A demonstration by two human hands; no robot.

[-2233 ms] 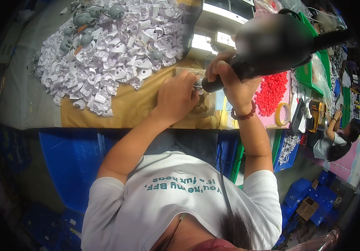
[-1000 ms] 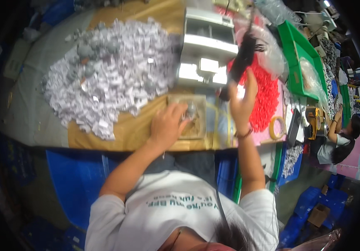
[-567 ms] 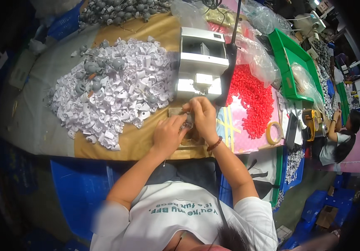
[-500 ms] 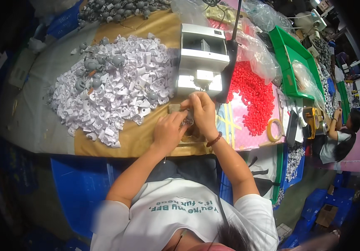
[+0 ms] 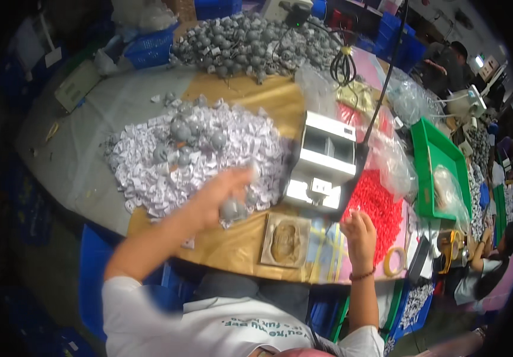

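1. Both hands have separated since half a second ago, when they were together over the small brown mould pad (image 5: 286,239); that pad is now uncovered.
2. Now the left hand (image 5: 223,196) is stretched out (blurred by its motion) at the near edge of the pile of white paper slips (image 5: 197,154), with the fingers curled around a small grey round piece (image 5: 232,209). The grip looks closed on it, though the blur makes this a little uncertain.
3. The right hand (image 5: 359,229) has moved to the right and is raised beside the heap of red beads (image 5: 378,205). I cannot tell whether it holds anything; the fingers look loosely bent.
4. In my judgement the step in hand is fetching or setting aside one grey piece at the slips. More grey pieces (image 5: 191,140) lie on top of that pile.
5. The next move probably calls for bringing a piece back to the mould pad in front of the white machine (image 5: 325,160), and both hands meeting there again.
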